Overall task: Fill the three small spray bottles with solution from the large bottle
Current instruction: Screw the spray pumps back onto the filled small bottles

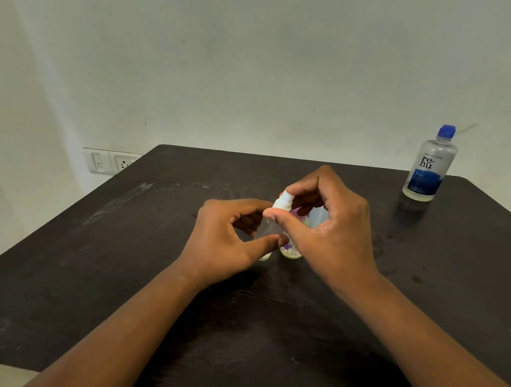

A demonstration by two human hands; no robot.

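At the middle of the dark table, my left hand curls its fingers and thumb round the clear body of a small spray bottle. My right hand pinches that bottle's white spray top between thumb and fingers. A second small bottle with a purple flower print stands just behind, mostly hidden by my right hand. A third small bottle cannot be made out. The large clear bottle with a blue cap and blue label stands upright, capped, at the far right corner.
The table's back edge meets a pale wall. A wall switch and socket plate sits low on the wall beyond the table's left edge. Small wet spots mark the tabletop right of my hands.
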